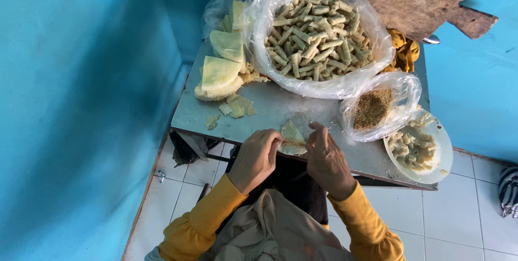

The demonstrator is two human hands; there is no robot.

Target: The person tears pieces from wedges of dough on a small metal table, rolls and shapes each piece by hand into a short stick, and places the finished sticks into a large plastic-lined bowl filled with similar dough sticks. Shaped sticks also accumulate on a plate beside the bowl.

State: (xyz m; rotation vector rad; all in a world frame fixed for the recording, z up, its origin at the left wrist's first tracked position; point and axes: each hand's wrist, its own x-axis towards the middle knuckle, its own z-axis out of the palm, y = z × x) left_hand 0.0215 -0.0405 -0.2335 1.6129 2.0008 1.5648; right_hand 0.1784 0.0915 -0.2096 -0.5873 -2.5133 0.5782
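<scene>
A pale triangular wrapper sheet (292, 136) lies at the near edge of the metal table (280, 107). My left hand (256, 158) pinches its left edge with curled fingers. My right hand (325, 159) presses its right side, fingers bent over it. A strip of filling shows between the two hands. Both arms wear yellow sleeves.
A large clear bag of several rolled pastry sticks (315, 34) fills the table's back. Stacks of folded wrappers (221, 72) and scraps (236, 106) lie at left. A small bag of brown crumbs (373, 107) and a white plate of filling (416, 147) sit right. Blue walls surround; white tile floor below.
</scene>
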